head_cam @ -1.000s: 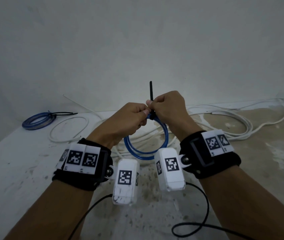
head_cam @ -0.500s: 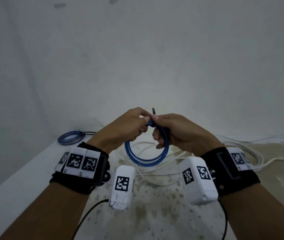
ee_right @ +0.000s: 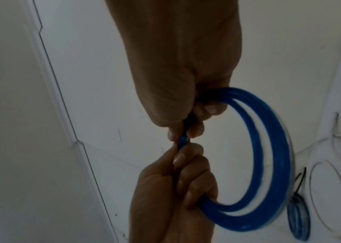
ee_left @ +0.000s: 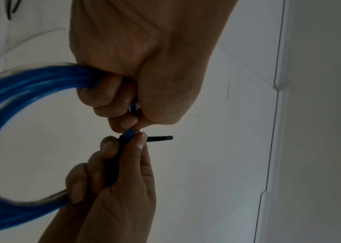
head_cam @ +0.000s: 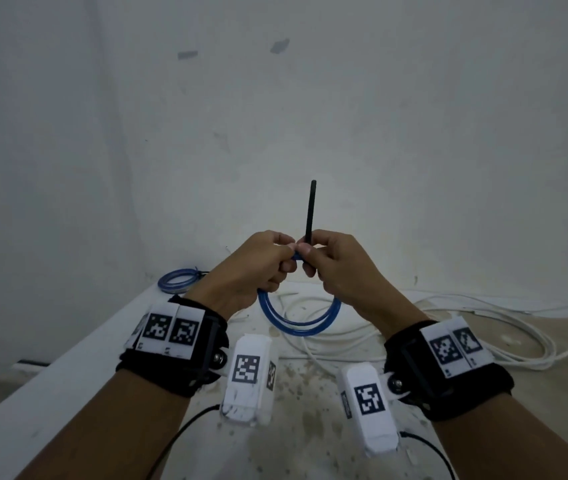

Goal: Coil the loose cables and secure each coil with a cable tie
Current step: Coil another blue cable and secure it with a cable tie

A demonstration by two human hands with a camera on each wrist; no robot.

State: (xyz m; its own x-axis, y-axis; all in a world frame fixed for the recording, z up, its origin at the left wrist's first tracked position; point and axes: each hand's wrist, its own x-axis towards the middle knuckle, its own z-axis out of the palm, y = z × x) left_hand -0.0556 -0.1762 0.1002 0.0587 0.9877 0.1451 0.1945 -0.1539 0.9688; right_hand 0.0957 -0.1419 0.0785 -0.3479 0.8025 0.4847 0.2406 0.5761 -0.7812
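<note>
A blue cable coil (head_cam: 298, 318) hangs in the air between my two hands, above the table. My left hand (head_cam: 258, 263) grips the top of the coil (ee_left: 20, 92) with curled fingers. My right hand (head_cam: 331, 261) grips the coil (ee_right: 269, 148) beside it and pinches a black cable tie (head_cam: 309, 211) whose tail stands straight up above the knuckles. The tie's tail (ee_left: 159, 138) sticks out past the right thumb in the left wrist view. The tie's loop around the cable is hidden by the fingers.
A second blue coil (head_cam: 178, 280), tied with a black tie, lies at the table's far left. Loose white cables (head_cam: 449, 327) sprawl over the stained table (head_cam: 310, 393) behind and right of my hands. A white wall (head_cam: 275, 116) stands close behind. The table's left edge (head_cam: 68, 362) drops off.
Both hands stay on the blue coil. The black tie's tail, almost hidden half a second ago, now stands up long above the right hand. The camera has tilted up towards the wall.
</note>
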